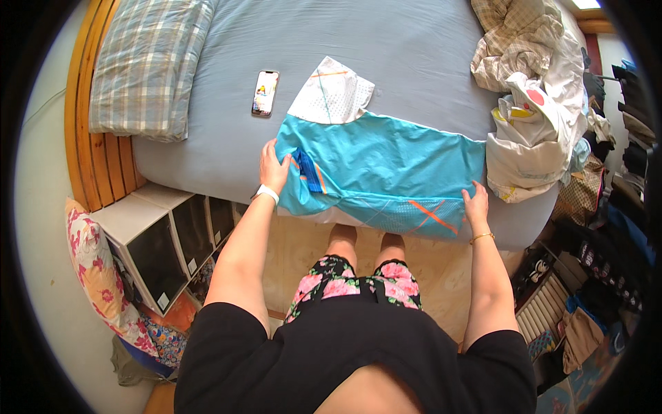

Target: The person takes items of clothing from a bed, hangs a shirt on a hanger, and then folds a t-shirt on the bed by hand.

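Note:
A turquoise sports shirt [400, 155] with a white sleeve [331, 93] and orange stripes lies folded lengthwise along the near side of the bed. Its dotted lower panel hangs slightly over the bed's front edge. My left hand [274, 169] grips the shirt's left end by the dark blue patch [310, 171], its thumb on top and some fingers hidden. At the opposite end, my right hand [476, 205] holds the fabric's edge between thumb and fingers. The cloth is spread between both hands.
A phone [265, 93] with a lit screen lies beyond my left hand, near a plaid pillow [153, 65]. Crumpled white clothing [534, 141] and a checked cloth [517, 41] are heaped at right. Storage boxes [155, 255] stand lower left; hanging clothes [634, 159] line the far right.

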A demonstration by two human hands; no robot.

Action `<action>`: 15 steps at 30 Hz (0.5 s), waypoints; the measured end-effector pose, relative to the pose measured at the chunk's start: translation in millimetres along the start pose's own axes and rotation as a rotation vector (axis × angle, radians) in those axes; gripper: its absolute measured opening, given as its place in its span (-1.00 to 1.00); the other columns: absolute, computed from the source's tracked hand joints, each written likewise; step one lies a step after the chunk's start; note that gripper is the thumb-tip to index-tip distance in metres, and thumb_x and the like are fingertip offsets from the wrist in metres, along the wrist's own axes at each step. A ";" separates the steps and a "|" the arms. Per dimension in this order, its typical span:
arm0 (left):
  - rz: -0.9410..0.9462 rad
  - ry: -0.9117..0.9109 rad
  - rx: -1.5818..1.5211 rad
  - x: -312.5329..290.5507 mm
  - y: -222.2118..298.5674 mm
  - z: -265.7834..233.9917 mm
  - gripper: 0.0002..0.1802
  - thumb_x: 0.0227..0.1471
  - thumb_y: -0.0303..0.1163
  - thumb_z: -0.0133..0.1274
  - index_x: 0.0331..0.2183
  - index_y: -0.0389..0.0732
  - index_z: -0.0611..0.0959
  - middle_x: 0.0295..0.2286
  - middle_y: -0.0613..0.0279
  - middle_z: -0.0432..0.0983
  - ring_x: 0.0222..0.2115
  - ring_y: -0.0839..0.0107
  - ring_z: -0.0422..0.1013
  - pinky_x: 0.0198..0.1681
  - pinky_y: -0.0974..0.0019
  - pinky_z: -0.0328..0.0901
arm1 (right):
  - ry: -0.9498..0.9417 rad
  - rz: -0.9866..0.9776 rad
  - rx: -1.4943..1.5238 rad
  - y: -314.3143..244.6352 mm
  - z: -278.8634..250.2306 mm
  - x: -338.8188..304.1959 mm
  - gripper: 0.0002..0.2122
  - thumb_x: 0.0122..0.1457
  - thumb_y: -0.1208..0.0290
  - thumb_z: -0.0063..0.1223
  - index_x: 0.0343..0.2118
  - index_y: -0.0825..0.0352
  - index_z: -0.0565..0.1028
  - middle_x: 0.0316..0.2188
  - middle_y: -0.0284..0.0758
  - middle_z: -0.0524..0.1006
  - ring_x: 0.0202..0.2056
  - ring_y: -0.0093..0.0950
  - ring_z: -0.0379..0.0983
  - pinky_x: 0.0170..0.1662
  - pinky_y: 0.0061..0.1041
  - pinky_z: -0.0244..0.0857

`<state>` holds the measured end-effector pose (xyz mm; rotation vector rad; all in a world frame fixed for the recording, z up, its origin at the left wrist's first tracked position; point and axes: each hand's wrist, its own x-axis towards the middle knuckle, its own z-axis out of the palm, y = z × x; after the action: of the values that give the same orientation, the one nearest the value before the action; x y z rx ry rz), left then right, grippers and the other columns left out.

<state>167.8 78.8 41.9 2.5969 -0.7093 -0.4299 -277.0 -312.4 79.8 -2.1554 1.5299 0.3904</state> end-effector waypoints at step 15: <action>0.011 -0.146 -0.155 200.2 57.1 40.7 -0.79 0.14 -0.31 0.09 -0.32 -0.28 0.61 -0.48 0.13 0.60 -0.49 0.41 0.55 -0.38 0.30 0.40 | 0.059 -0.384 -0.327 -46.2 -10.2 177.5 -0.90 0.14 0.42 0.09 -0.32 0.30 0.48 -0.33 -0.13 0.56 -0.21 -0.09 0.50 -0.15 -0.14 0.40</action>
<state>293.0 -86.2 -3.6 2.4338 -0.7083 -0.6497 -173.7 -448.6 12.5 -2.6667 1.0996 0.4724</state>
